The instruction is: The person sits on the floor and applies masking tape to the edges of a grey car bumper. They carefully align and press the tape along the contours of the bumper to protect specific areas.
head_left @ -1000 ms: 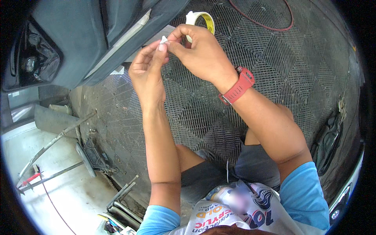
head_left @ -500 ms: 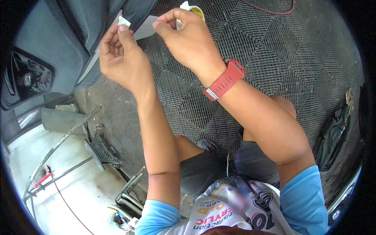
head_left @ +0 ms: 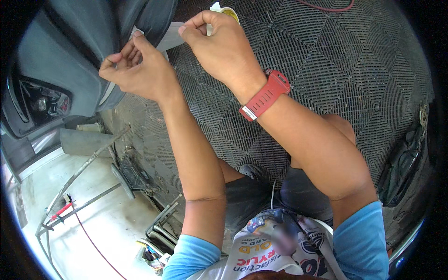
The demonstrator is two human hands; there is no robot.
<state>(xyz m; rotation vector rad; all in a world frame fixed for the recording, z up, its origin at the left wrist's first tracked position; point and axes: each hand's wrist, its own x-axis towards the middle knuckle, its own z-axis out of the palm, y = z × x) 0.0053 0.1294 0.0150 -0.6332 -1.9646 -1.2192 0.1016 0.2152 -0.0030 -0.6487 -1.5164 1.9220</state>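
Observation:
A pale, thin strip, which looks like tape (head_left: pixel 170 38), stretches between my two hands in front of a dark grey vehicle panel (head_left: pixel 70 46). My left hand (head_left: pixel 144 70) has its thumb pressed on the strip's white end at the panel, its index finger spread away and the other fingers loosely curled. Thumb and index finger of my right hand (head_left: pixel 221 44) pinch the strip's other end. Just behind the right hand's knuckles shows a white ring-shaped thing with a yellow inside (head_left: pixel 230 14), partly hidden; I cannot tell if the hand holds it too.
A vehicle lamp (head_left: pixel 49 102) sits in the panel at the left. Below it are a metal tube frame (head_left: pixel 84 158) and a red cable (head_left: pixel 88 235). Dark ribbed matting (head_left: pixel 317 70) covers the floor. A black bag-like thing (head_left: pixel 399 168) lies at the right, and a red hose (head_left: pixel 326 8) at the top.
My left hand has moved left and its index finger has come away from the thumb. The strip's white end now lies under the thumb at the panel. My right hand has barely moved.

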